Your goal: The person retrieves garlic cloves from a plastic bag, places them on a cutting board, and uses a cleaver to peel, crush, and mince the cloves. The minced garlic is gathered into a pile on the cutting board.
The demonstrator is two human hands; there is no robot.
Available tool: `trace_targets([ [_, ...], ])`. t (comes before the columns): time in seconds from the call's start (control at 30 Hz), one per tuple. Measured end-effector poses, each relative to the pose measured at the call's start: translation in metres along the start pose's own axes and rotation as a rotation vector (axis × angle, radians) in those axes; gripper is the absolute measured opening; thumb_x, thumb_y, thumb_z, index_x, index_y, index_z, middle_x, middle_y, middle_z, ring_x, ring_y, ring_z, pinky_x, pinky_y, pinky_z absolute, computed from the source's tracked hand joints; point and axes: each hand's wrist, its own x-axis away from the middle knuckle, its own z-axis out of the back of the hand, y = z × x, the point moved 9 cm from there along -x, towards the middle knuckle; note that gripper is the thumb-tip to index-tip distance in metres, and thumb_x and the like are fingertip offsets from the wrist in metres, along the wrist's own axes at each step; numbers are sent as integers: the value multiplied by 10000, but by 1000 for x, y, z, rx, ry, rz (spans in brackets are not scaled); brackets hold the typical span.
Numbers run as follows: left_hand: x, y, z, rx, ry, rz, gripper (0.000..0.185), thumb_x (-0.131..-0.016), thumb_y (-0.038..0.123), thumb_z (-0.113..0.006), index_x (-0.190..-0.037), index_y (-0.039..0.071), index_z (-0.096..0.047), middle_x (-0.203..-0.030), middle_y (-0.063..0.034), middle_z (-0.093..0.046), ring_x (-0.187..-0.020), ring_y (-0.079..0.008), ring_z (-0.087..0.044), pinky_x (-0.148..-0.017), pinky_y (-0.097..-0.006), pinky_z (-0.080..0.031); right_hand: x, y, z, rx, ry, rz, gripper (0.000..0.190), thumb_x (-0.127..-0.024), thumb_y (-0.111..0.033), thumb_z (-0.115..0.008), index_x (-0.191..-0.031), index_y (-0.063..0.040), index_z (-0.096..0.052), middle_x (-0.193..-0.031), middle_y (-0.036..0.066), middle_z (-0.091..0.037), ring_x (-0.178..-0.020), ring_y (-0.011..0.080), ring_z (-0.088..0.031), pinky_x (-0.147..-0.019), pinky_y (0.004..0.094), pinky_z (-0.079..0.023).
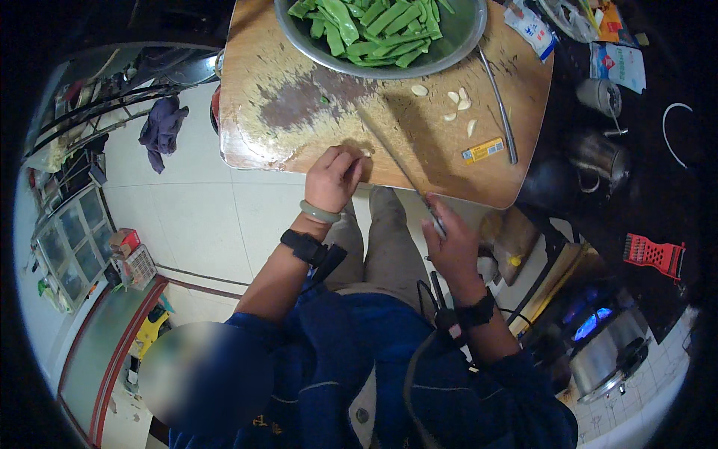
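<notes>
My left hand (334,177), a bangle on its wrist, rests at the near edge of a worn wooden tabletop (252,134). Its curled fingertips hold a pale garlic clove (366,152) against the wood, partly hidden by the fingers. In my right hand (457,244) is a kitchen knife (395,159), gripped by the handle. The blade appears nearly edge-on, slanting up and left over the table, apart from the clove. Several peeled garlic cloves (464,105) lie farther right, with a larger piece (419,90) below the bowl.
A metal bowl (381,73) of cut flat green beans (387,22) stands at the far side. A metal rod (496,104) and small yellow box (482,150) lie right. Beyond are a metal pitcher (603,163), a red grater (653,257) and a pot (608,359) by a blue gas flame.
</notes>
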Motion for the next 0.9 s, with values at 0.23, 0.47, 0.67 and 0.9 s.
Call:
trace_targets([
  [0.23,8,-18,-12,64,-66,211,216,-706,127,-712,-889,58,-622,-789,-126,-600,-684,-320,-604,-613,-364,-502,20,0,-13,176,-214,-151,410,-856,-198,-627,-1260,-174,-557,-952,127,-651,-825,298,-646,-711,372,-524],
  [0.47,9,-27,-21,-9,-82,216,291,-656,116,-700,-930,41,-635,-852,-178,-629,-797,-376,-601,-692,-427,-501,22,0,-16,298,-279,-107,455,-848,-237,-626,-1292,-228,-527,-783,86,-596,-656,272,-606,-586,381,-501],
  [0.67,5,-25,-18,7,-65,241,283,-636,64,-703,-908,35,-627,-849,-176,-628,-794,-372,-599,-689,-420,-502,21,-2,-14,270,-299,-133,451,-865,-251,-599,-1305,-223,-509,-801,88,-602,-662,276,-610,-588,380,-500],
  [0.9,2,-25,-16,201,-60,375,232,-637,80,-748,-828,32,-627,-727,-108,-614,-652,-268,-626,-598,-350,-506,7,1,-20,224,-346,-192,452,-871,-248,-574,-1310,-193,-481,-913,132,-642,-748,318,-638,-634,417,-522],
])
